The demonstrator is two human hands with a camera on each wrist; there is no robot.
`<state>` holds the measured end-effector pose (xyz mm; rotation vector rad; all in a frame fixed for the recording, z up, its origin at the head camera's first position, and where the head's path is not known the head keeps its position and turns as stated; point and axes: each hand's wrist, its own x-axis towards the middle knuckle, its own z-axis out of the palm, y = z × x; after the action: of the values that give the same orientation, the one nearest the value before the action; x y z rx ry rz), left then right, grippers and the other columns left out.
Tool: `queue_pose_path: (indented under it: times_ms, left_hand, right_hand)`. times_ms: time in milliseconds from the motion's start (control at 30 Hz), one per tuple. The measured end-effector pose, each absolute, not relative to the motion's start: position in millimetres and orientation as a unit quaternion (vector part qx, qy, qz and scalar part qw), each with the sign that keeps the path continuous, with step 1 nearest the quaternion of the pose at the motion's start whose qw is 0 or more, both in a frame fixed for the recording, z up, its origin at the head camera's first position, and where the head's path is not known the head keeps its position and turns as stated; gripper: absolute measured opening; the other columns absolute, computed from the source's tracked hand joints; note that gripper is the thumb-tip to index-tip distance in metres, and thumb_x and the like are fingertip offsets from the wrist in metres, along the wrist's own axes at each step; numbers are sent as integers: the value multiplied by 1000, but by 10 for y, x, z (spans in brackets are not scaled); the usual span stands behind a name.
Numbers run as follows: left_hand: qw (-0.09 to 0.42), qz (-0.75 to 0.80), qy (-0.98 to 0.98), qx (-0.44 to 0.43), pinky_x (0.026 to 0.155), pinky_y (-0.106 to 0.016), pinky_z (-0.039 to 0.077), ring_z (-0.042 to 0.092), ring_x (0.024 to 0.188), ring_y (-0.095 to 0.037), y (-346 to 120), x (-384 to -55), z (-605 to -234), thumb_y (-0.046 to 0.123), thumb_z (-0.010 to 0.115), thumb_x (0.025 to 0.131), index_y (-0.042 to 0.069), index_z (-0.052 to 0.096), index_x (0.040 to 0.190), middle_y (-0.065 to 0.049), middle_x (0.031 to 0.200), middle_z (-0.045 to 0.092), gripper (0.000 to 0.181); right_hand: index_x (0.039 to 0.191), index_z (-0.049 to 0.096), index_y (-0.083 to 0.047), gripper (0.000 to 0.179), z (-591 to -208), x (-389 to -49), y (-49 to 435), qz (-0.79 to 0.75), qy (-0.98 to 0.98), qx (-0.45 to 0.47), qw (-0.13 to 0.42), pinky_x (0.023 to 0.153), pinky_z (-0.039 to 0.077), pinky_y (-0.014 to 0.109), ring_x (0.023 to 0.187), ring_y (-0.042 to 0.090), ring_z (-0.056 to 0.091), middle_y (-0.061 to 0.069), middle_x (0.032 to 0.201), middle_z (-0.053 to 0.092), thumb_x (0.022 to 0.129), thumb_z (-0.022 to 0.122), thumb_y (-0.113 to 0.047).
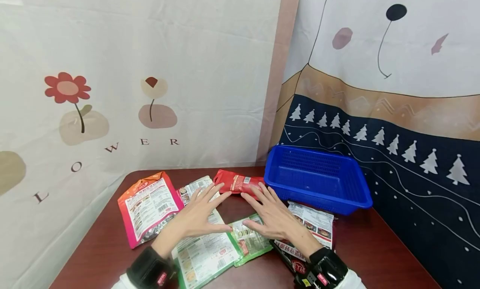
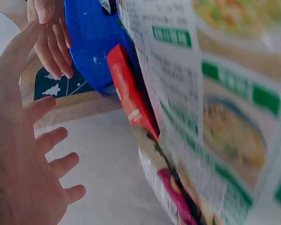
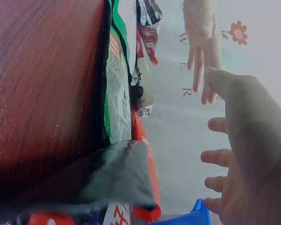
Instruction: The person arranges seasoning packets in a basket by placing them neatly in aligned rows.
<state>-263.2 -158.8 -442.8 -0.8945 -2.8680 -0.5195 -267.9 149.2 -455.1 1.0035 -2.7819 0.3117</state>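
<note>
Both hands are held with the fingers straight and spread, and nothing is gripped by either. The left hand (image 1: 200,212) and the right hand (image 1: 271,214) are seen over the packets, palms down and slightly apart, with the thumbs turned toward each other.

Directly ahead of both hands, a red packet (image 1: 236,181) is placed past the gap between them. Its long axis is laid left to right, across the reach of the fingers, with the right end pointed toward a blue basket (image 1: 311,199) ahead and to the right of the right hand. Its left end is met in the head view by the left fingertips and its right end by the right ones, so neither hand can be called nearer; in both wrist views, the fingers are shown clear of it.

Between the thumbs and just nearer the body, a green packet (image 1: 251,239) is set, its long axis pointed away and leaning a little left. It is partly covered by a white packet (image 1: 210,255) with green edges, below the left hand. Left of that hand, a pink packet (image 1: 151,208) is seen.
</note>
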Motion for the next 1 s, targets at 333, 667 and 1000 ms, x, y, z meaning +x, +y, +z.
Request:
queue_pose_path:
  times_ms: [333,667,1000]
  left_hand:
    - [103,-167,-947,-255,135,-82,20,28,173,-49,-2078,-2513,-4423,77,78,91,27,45,175,-13,187,33,102]
    - [111,-182,-962,-168,133,-85,13,22,173,-51,-2628,-2430,-4430,72,79,94,26,43,175,-14,187,31,100]
    - [139,-179,-968,-105,127,-89,16,24,166,-59,-3249,-2434,-4491,62,74,102,10,45,172,-30,179,34,92]
  right_hand:
    - [177,39,-27,77,-4503,-2738,1217,82,-914,386,91,141,25,67,175,47,24,13,187,33,113,53,-67]
    - [178,35,-29,75,-4436,-2839,786,86,-905,415,46,143,25,63,177,43,23,8,187,32,114,50,-66]
    - [179,31,-24,78,-4410,-3001,289,129,-894,429,-21,145,22,56,177,40,24,11,188,30,115,48,-64]
